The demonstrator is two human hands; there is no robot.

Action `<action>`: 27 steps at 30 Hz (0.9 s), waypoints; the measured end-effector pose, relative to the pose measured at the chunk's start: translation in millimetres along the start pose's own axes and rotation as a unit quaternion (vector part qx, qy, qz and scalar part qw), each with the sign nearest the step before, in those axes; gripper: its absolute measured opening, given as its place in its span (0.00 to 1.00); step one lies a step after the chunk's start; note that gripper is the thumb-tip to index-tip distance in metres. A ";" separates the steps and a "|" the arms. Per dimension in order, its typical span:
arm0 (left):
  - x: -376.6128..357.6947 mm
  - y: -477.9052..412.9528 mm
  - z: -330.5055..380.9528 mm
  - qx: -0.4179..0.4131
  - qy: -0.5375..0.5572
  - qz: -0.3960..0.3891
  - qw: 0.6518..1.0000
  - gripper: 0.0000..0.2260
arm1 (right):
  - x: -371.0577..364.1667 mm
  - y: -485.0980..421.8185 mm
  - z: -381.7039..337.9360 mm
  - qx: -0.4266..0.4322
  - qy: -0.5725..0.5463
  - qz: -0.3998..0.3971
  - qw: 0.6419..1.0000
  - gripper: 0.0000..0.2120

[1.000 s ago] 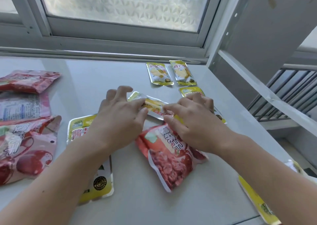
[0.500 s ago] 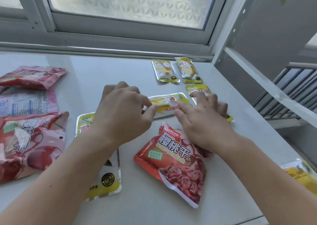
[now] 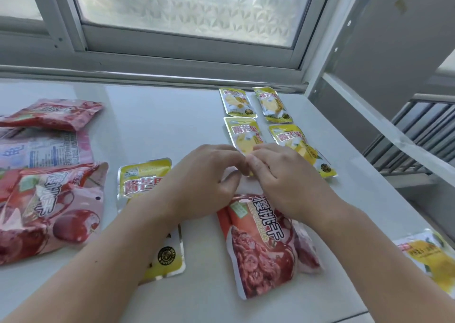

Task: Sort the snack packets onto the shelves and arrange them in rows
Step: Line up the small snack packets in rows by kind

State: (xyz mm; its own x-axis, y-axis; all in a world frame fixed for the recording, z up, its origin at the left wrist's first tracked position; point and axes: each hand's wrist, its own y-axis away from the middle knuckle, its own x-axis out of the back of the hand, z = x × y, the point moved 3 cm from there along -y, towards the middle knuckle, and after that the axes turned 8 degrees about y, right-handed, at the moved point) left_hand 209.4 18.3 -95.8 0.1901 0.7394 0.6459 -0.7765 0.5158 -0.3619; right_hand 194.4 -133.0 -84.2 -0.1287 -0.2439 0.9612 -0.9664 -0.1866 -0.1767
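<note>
Left hand [image 3: 204,182] and right hand [image 3: 285,182] meet fingertip to fingertip, both pinching the near end of yellow packet [image 3: 242,135]. It lies flat on shelf [image 3: 160,125], near-left slot of a two-by-two yellow block, back right. Red packet [image 3: 261,248] just below the hands.

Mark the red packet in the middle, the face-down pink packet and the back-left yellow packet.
red packet [image 3: 264,256]: head view, printed front.
face-down pink packet [image 3: 46,151]: head view, label text.
back-left yellow packet [image 3: 237,102]: head view, centre of front.
</note>
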 end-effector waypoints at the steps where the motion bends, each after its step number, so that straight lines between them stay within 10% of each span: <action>1: 1.0 0.3 -1.5 0.005 -0.004 0.012 1.000 0.12 | 1.3 2.9 2.9 -0.003 0.015 -0.003 1.000 0.18; 11: -0.4 2.5 -4.2 0.033 -0.084 0.005 0.996 0.12 | 31.0 32.8 14.5 -0.010 0.018 0.075 0.997 0.18; 15: 9.4 0.9 7.8 0.041 -0.155 0.032 0.987 0.10 | 67.7 106.2 58.0 -0.163 0.028 0.215 0.963 0.14; 19: 31.2 29.6 30.1 0.096 -0.200 0.136 0.966 0.14 | 45.2 170.0 97.0 -0.283 0.036 0.167 0.944 0.25; 27: 27.7 158.6 0.1 0.167 -0.258 0.117 0.944 0.36 | 39.0 150.7 80.9 -0.026 0.027 0.108 0.993 0.22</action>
State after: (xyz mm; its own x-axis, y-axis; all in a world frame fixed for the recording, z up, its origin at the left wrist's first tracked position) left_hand 91.4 120.5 -135.3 -0.2612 0.4629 0.8470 -0.9237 0.1349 -0.3586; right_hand 61.8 -247.6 -90.4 -0.3453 -0.2216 0.9119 -0.9246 -0.0864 -0.3711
